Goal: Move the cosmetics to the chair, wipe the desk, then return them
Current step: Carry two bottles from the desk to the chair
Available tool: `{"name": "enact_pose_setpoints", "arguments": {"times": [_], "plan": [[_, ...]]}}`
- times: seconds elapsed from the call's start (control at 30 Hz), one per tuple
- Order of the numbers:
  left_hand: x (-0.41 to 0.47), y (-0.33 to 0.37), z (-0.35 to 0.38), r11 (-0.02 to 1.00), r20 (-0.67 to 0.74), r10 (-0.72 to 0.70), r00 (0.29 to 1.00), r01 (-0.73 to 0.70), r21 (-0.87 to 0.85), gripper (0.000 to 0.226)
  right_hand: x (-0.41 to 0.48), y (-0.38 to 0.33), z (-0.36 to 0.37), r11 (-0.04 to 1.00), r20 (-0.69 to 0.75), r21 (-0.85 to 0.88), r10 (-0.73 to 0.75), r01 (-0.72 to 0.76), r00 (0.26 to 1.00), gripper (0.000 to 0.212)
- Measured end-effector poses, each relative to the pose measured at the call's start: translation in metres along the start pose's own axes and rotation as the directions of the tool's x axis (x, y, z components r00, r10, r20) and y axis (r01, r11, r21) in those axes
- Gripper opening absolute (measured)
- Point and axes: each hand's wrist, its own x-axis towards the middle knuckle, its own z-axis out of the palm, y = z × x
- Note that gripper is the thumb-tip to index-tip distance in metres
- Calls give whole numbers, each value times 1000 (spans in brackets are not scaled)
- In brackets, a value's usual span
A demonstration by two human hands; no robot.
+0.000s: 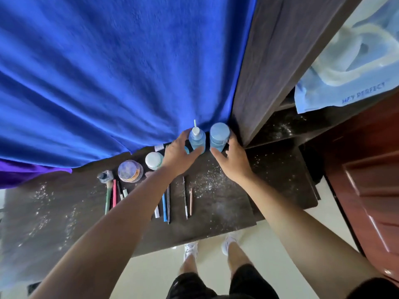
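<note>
Cosmetics stand along the back of a dark, dust-speckled desk [216,214]. My left hand [177,154] wraps a blue pump bottle [197,140], thumb at its base and fingers behind it. Beside it, my right hand [234,164] grips a blue-capped bottle [219,133] from the right. Left of the hands sit a white-lidded jar [153,160], a round clear compact [129,171] and a small dark bottle [105,176]. Brushes and pencils [113,196] lie flat in a row, and more thin pencils [186,198] lie between my arms. No chair is in view.
A large blue cloth [108,72] hangs behind the desk down to its back edge. A dark wooden panel [280,50] rises on the right, with a light blue bag [345,87] on a shelf beyond it. A red-brown door [371,180] stands at the far right.
</note>
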Motion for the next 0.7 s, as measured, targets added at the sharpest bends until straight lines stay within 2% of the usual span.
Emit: {"name": "enact_pose_setpoints", "arguments": {"times": [0.13, 0.33, 0.57, 0.7], "plan": [[-4, 2, 3, 999, -35, -1, 999, -1, -45, 57, -2, -1, -1, 1000, -7, 8, -8, 8, 1000, 60], [-46, 2, -8, 981, -114, 0, 993, -22, -193, 51, -50, 3, -16, 996, -23, 86, 33, -31, 999, 60], [-100, 14, -20, 930, -130, 152, 980, -186, -317, 46, -133, -7, -53, 992, -208, 114, 72, -49, 975, 64], [-113, 36, 3, 860, -72, 306, 949, -308, -406, 52, -197, 2, -75, 980, -391, 167, 165, -106, 906, 56]]}}
